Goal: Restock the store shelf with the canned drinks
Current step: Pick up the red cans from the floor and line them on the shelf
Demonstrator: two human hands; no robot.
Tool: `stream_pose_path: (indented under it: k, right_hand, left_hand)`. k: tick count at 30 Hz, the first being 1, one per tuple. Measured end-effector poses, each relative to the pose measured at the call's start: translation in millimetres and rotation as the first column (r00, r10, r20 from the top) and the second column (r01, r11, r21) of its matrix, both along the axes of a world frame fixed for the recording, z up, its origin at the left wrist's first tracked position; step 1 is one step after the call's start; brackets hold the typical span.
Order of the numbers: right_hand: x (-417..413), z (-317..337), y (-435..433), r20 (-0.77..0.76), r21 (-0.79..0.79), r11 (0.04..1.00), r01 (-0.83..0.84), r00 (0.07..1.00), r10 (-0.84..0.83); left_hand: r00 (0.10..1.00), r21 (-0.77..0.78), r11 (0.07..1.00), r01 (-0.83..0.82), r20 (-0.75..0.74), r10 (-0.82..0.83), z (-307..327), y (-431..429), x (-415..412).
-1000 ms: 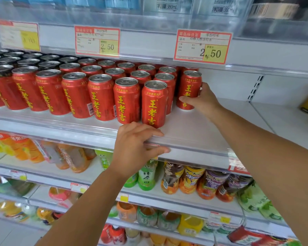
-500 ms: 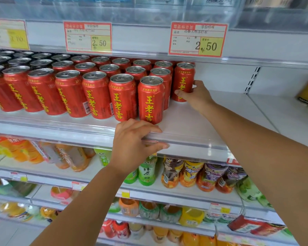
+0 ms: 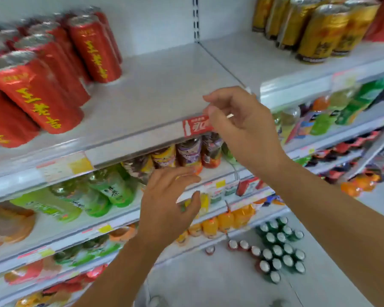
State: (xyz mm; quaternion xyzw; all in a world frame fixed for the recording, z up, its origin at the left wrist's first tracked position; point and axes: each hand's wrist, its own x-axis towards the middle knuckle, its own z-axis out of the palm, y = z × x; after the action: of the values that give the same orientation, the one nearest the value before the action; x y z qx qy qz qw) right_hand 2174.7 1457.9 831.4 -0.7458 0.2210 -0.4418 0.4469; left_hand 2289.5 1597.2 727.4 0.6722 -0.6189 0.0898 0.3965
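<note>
Rows of red cans with yellow characters (image 3: 44, 85) stand on the left part of the white shelf (image 3: 164, 89); the right part of that shelf is bare. My right hand (image 3: 242, 125) hovers in front of the shelf's front edge, fingers loosely curled, holding nothing. My left hand (image 3: 166, 207) is lower, in front of the shelf below, fingers relaxed and empty. On the floor stands a cluster of cans (image 3: 277, 249), some green and some red, seen from above. The view is blurred by motion.
Gold cans (image 3: 319, 29) stand on the neighbouring shelf at upper right. Lower shelves hold green tea bottles (image 3: 102, 191) and orange drink bottles (image 3: 226, 220). A red price tag (image 3: 195, 126) hangs on the shelf edge. Grey floor lies at lower right.
My right hand has let go of the red can and pulled back off the shelf. My left hand left the shelf edge and dropped lower. The view swung right and down.
</note>
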Motion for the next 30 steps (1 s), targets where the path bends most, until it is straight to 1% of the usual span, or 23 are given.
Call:
stream_pose_path:
  k: [1, 3, 5, 8, 10, 13, 14, 15, 16, 18, 21, 23, 26, 30]
  right_hand:
    - [-22, -20, 0, -0.022, 0.038, 0.999, 0.035, 0.999, -0.035]
    - [-65, -71, -4, -0.115, 0.159, 0.98, 0.118, 0.988, -0.1]
    - [-104, -129, -6, -0.246, 0.292, 0.931, 0.217, 0.958, -0.146]
    - [-151, -223, -7, -0.442, 0.461, 0.815, 0.352, 0.887, -0.133]
    - [-177, -293, -3, -0.575, 0.505, 0.728, 0.463, 0.81, -0.116]
    - [-203, -399, 5, -0.691, 0.561, 0.609, 0.561, 0.722, -0.029]
    - [-207, -440, 8, -0.723, 0.56, 0.595, 0.577, 0.69, 0.012]
    - [-209, -469, 11, -0.746, 0.553, 0.598, 0.58, 0.665, 0.045]
    - [-210, -500, 15, -0.758, 0.555, 0.602, 0.573, 0.647, 0.083]
    - [-208, -578, 20, -0.766, 0.569, 0.606, 0.556, 0.627, 0.144]
    - [-195, -684, 25, -0.782, 0.581, 0.598, 0.553, 0.583, 0.221]
    - [-184, -742, 28, -0.795, 0.581, 0.585, 0.566, 0.551, 0.256]
    - [-166, -818, 33, -0.796, 0.583, 0.598, 0.549, 0.535, 0.284]
    - [-145, -878, 21, -0.815, 0.54, 0.634, 0.554, 0.533, 0.228]
  left_hand:
    - [0.997, 0.094, 0.994, 0.046, -0.062, -0.04, -20, -6, -11]
    - [0.982, 0.304, 0.942, 0.14, -0.166, -0.092, -69, -14, -34]
    - [0.965, 0.487, 0.848, 0.209, -0.241, -0.099, -126, -17, -56]
    - [0.934, 0.704, 0.663, 0.255, -0.358, 0.021, -214, -13, -83]
    - [0.916, 0.802, 0.539, 0.256, -0.379, 0.129, -272, -6, -94]
    - [0.886, 0.896, 0.388, 0.218, -0.348, 0.306, -359, -1, -105]
    - [0.873, 0.92, 0.336, 0.201, -0.324, 0.364, -392, 0, -108]
    - [0.853, 0.933, 0.309, 0.186, -0.31, 0.419, -414, 1, -109]
    - [0.831, 0.943, 0.282, 0.179, -0.298, 0.469, -437, 1, -110]
    - [0.799, 0.96, 0.219, 0.175, -0.269, 0.537, -501, 1, -111]
    - [0.803, 0.976, 0.174, 0.134, -0.21, 0.558, -590, -4, -105]
    - [0.79, 0.979, 0.154, 0.13, -0.196, 0.581, -644, -8, -98]
    - [0.736, 0.981, 0.145, 0.125, -0.19, 0.649, -721, -15, -86]
    - [0.635, 0.978, 0.19, 0.088, -0.202, 0.745, -793, -32, -73]
